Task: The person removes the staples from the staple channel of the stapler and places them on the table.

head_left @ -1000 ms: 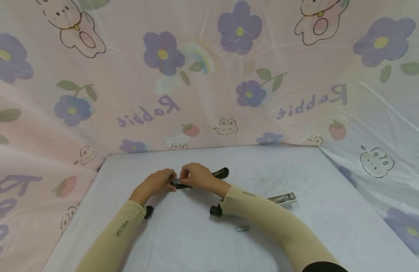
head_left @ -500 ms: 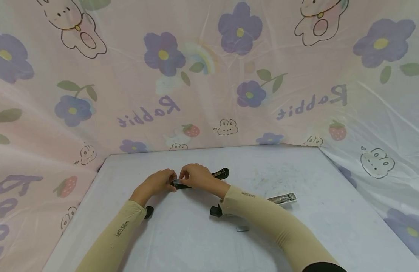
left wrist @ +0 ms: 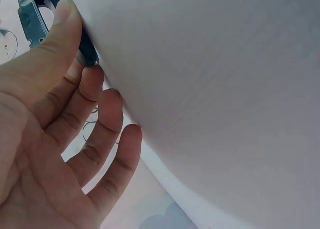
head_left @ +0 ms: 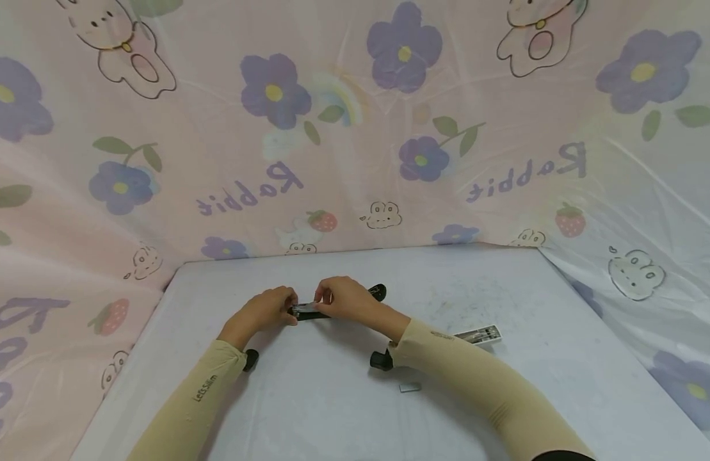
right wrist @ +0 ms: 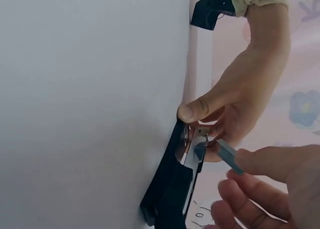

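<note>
An open black stapler (head_left: 379, 292) lies slantwise on the white table, its metal staple channel showing in the right wrist view. My left hand (head_left: 267, 308) grips the stapler's left end, thumb on one side and fingers on the other; in the left wrist view the stapler's dark edge (left wrist: 88, 49) sits between thumb and index finger. Between thumb and fingers, my right hand (head_left: 349, 299) pinches a short grey strip of staples (right wrist: 229, 156), held beside the channel and apart from it. Part of the stapler's middle is hidden behind the right hand in the head view.
A small grey strip (head_left: 410, 387) lies nearer on the table (head_left: 308, 410). Right of it is a white oblong holder (head_left: 486, 335) with metal parts inside, partly covered by the right sleeve. A patterned cloth (head_left: 343, 141) hangs behind the table.
My right hand has shifted a little to the right along the stapler, uncovering more of its metal channel. My left hand keeps its grip in nearly the same spot.
</note>
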Available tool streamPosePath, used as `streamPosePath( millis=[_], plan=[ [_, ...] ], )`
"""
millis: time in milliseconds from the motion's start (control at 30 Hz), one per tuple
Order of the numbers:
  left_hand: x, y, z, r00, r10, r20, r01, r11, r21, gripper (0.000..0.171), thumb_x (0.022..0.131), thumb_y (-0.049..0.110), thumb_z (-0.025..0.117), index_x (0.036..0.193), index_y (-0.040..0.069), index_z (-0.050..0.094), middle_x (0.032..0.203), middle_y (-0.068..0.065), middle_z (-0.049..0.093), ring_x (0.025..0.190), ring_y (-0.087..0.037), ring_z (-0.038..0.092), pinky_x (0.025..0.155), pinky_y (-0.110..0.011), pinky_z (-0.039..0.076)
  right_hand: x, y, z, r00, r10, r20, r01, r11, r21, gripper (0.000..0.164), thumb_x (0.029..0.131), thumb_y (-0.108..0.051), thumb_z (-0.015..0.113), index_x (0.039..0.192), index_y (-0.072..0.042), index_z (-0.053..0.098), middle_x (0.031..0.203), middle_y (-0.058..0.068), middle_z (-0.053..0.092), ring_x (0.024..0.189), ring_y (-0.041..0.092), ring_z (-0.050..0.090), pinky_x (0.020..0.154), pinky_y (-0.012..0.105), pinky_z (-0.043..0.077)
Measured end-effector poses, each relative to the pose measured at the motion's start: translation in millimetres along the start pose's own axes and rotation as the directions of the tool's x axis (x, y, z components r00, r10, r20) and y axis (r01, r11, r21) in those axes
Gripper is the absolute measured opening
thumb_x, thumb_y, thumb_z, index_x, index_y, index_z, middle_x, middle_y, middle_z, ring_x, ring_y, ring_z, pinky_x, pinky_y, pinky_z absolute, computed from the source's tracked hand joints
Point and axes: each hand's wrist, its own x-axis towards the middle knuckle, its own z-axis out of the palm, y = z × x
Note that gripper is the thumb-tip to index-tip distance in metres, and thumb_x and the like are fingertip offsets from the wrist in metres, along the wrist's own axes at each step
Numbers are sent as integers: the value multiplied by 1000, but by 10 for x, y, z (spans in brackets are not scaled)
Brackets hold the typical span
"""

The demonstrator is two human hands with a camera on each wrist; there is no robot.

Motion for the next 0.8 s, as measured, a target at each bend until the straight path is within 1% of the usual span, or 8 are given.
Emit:
streamPosePath(
  millis=[100, 233, 433, 667, 800],
  plan=[
    [5, -4, 7, 1000, -9, 3, 9, 1000, -3, 34, 92, 23, 88, 113, 9, 65, 96, 0, 59, 84, -18, 54, 79, -41, 48, -63, 12, 2, 1000, -5, 23, 4, 1000, 26, 9, 98, -22, 81, 99, -14, 76, 81, -9, 68, 75, 6, 59, 70, 25, 49],
    [0, -11, 12, 1000, -1, -2, 1, 1000, -2, 34, 92, 23, 88, 113, 8, 65, 95, -1, 59, 85, -19, 54, 79, -41, 48, -142, 15, 42, 998, -16, 55, 13, 999, 44, 8, 98, -20, 81, 99, -14, 76, 82, -9, 68, 76, 4, 60, 73, 25, 50],
    [-25, -22, 11, 1000, 14, -11, -14, 1000, -11, 35, 91, 22, 88, 113, 7, 65, 96, -1, 59, 84, -18, 54, 78, -41, 48, -212, -24, 105, 997, -3, 79, 0, 1000, 31, 7, 99, -20, 80, 97, -16, 75, 81, -10, 66, 75, 4, 59, 72, 23, 50],
    [-30, -30, 8, 999, 29, -16, -29, 999, -14, 36, 91, 21, 88, 114, 6, 66, 95, -1, 60, 83, -18, 54, 79, -41, 49, -239, -29, 169, 994, -14, 111, 14, 1000, 0, 7, 98, -17, 81, 99, -13, 75, 81, -8, 64, 73, 4, 56, 69, 21, 47],
    [-18, -1, 1, 999, 37, -15, -37, 999, -10, 36, 91, 21, 88, 115, 5, 66, 95, -2, 60, 83, -18, 55, 79, -41, 49, -251, -14, 180, 992, -7, 123, 8, 1000, -8, 6, 99, -16, 80, 100, -12, 76, 80, -8, 63, 71, 4, 54, 66, 21, 46]
  ],
)
